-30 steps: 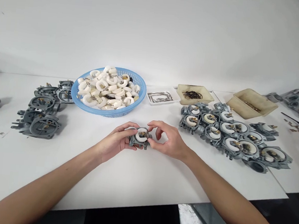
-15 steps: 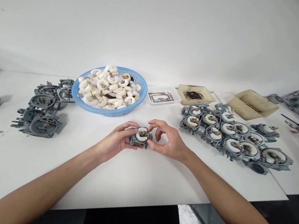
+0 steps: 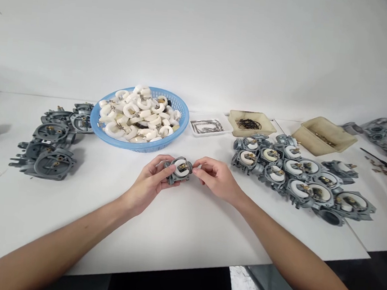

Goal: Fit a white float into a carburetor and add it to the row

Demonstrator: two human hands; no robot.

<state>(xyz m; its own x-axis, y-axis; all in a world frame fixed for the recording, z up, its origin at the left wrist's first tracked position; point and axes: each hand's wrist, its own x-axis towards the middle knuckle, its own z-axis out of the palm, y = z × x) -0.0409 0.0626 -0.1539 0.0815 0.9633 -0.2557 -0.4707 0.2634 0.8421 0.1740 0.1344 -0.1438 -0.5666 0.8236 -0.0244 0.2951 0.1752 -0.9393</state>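
A grey metal carburetor body with a white float seated in its top is held between both hands just above the white table. My left hand wraps its fingers round the body's left side. My right hand is closed too, pinching the body's right edge with thumb and fingertips. Behind them stands a blue basket heaped with white floats.
Several bare grey carburetor bodies lie at the left. A cluster of bodies fitted with floats lies at the right. Behind are a small white tray of pins, two beige tubs, and a screwdriver at far right.
The carburetor body has been lifted a little and tilted. My right fingers have come down from its top to pinch its right edge. The other person's hand at far right is gone.
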